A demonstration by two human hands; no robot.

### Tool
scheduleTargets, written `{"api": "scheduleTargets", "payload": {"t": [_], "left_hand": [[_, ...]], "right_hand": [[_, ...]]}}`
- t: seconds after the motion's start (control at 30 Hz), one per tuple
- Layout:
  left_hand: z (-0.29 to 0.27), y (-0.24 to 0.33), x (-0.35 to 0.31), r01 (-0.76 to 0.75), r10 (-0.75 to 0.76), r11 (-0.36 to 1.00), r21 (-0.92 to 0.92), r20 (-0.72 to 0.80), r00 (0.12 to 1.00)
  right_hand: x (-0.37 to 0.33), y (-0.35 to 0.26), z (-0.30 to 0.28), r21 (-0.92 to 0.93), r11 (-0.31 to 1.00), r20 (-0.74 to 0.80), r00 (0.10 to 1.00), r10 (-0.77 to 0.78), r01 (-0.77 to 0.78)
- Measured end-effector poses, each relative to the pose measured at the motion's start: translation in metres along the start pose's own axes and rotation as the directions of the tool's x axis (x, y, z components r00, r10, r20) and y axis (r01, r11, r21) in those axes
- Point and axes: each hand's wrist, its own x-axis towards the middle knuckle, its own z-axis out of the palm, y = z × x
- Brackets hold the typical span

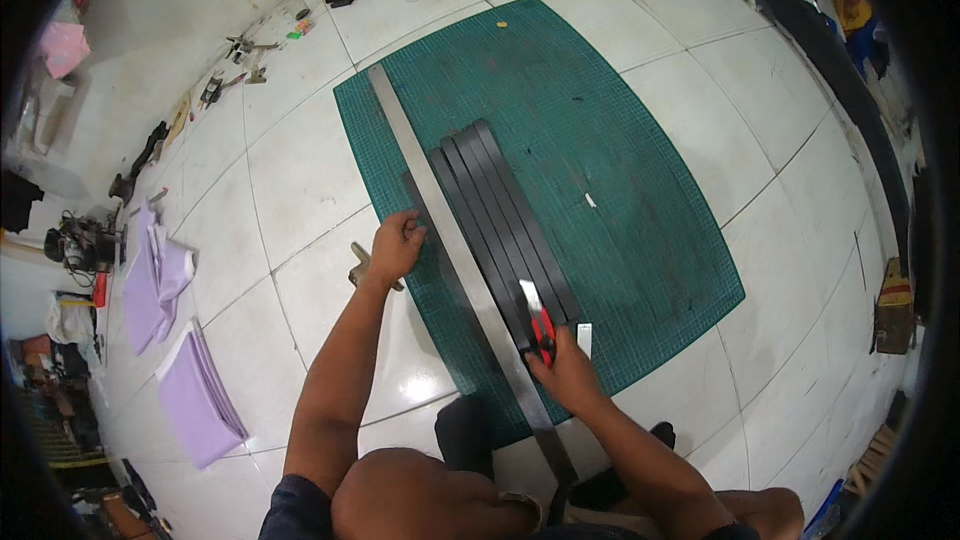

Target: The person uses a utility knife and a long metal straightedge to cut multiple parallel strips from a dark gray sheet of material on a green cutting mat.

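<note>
just ahead of my right hand (568, 372), the nearer one, long strips (505, 220) slant up and left beside a steel ruler (469, 268) on a green cutting mat (640, 210). they look flat, dark grey. my right hand grips a red-and-black utility knife (542, 326); left of the ruler, my left hand (396, 246) curls, possibly pinching, i cannot tell.
</note>
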Motion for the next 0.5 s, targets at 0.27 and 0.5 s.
{"api": "scheduleTargets", "payload": {"t": [0.27, 0.5], "left_hand": [[0.022, 0.009, 0.038, 0.128, -0.136, 0.987, -0.099, -0.073, 0.988], [0.025, 0.035, 0.038, 0.165, -0.166, 0.986, -0.035, -0.061, 0.984]], "right_hand": [[-0.066, 0.004, 0.044, -0.274, 0.961, -0.064, 0.998, 0.021, -0.038], [-0.072, 0.016, 0.067, -0.220, 0.975, -0.144, 0.988, -0.050, 0.017]]}}
